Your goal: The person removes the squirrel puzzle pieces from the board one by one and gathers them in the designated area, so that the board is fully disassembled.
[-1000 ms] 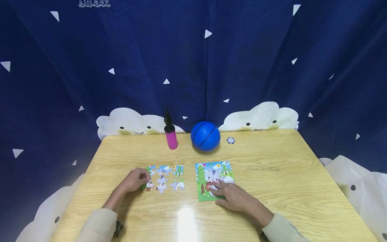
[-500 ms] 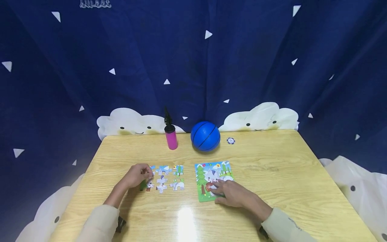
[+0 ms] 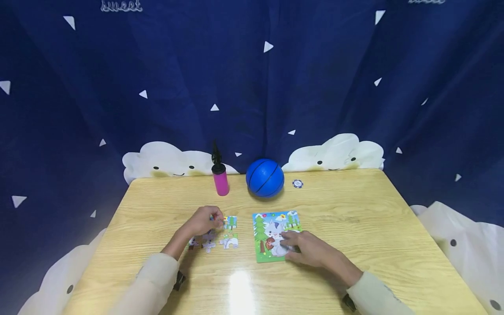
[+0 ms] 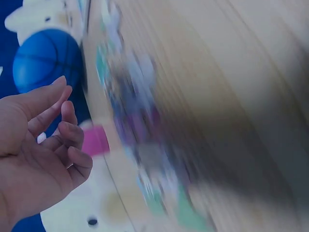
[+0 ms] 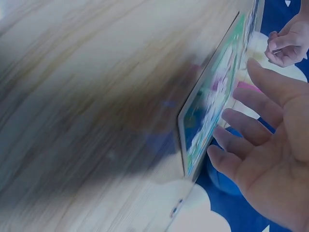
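A person's left hand (image 3: 204, 220), fingers loosely curled in mid-air, hovers over loose multicoloured jigsaw pieces (image 3: 228, 241) on the pale wooden table (image 3: 338, 201). The right hand (image 3: 310, 248), fingers slightly spread, hangs over a square, colourful board (image 3: 272, 253) picturing a grey-and-white animal.

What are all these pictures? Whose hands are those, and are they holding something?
No robot here: the only grips are a person's bare left hand and right hand. The wide pictures are taken from the head; the two tilted ones from each wrist. On the wooden table lie puzzle pieces and a square animal picture. Behind are a blue ball, pink-and-black tube and round chip. The left hand is over the pieces, the right over the picture; both look empty.
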The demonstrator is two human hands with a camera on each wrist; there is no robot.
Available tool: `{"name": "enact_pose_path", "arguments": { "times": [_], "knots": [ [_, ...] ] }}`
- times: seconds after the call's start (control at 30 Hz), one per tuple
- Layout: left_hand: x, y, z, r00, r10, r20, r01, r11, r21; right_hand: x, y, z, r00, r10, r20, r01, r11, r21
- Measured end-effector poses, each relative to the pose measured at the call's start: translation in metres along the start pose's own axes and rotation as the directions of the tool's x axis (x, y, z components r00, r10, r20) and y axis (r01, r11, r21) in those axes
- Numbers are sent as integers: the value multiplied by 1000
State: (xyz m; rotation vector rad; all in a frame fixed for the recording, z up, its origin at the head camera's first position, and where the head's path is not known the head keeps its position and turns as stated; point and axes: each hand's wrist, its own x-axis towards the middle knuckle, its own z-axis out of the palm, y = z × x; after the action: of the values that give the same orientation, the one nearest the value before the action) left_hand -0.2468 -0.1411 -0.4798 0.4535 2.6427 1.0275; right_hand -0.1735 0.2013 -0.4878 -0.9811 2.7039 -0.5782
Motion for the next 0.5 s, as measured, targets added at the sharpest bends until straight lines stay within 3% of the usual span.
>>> {"name": "enact_pose_path", "arguments": {
  "times": [0.33, 0.5],
  "knots": [
    [30, 57, 50, 981, 133, 140, -142, 988, 56, -17, 15, -4, 996, 87, -24, -88, 995, -48],
    [39, 78, 72, 968, 156, 197, -166, 986, 35, -23, 20, -8, 994, 99, -48, -101, 994, -42]
  ]
}}
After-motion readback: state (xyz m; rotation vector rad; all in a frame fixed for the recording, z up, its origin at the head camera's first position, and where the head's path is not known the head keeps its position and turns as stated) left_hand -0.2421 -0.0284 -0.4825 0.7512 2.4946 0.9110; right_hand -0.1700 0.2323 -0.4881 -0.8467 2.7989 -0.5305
